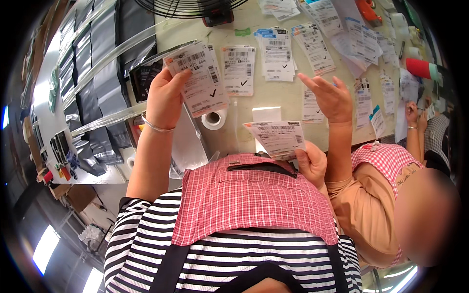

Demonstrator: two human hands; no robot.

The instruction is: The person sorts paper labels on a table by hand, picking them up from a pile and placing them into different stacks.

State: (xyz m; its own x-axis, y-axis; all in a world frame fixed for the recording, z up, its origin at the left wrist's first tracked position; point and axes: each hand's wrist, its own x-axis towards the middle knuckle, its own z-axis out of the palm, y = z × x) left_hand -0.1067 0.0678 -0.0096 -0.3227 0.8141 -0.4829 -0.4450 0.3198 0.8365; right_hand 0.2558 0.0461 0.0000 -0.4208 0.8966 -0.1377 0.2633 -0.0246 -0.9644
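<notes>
Nearest me: striped shirt, red checked apron (249, 195) across my front. My right hand (311, 163) sits just above the apron's top edge, fingers closed on a white printed label slip (278, 137), slip held roughly flat, barcode side up. My left hand (165, 97) is raised higher and to the left, metal bangle (156, 128) on the wrist, thumb and fingers pinching a second label sheet (200, 80) that carries a hand-drawn tick. It's held up over the table (288, 95), tilted a bit left.

A co-worker's hand (330, 97) comes in from the right just beside my right hand, open, fingers spread, holding nothing; their forearm runs down past my right wrist, same kind of checked apron on them.

On the table below my left hand: a tape roll (214, 118), and a clear plastic bag next to it. Further out: more ticked label sheets (238, 68) laid in rows on the table top, well apart from both hands. Left side: stack of grey mailer bags (97, 83). Far edge: fan guard (188, 7) at top, red roll (419, 67) at far right
</notes>
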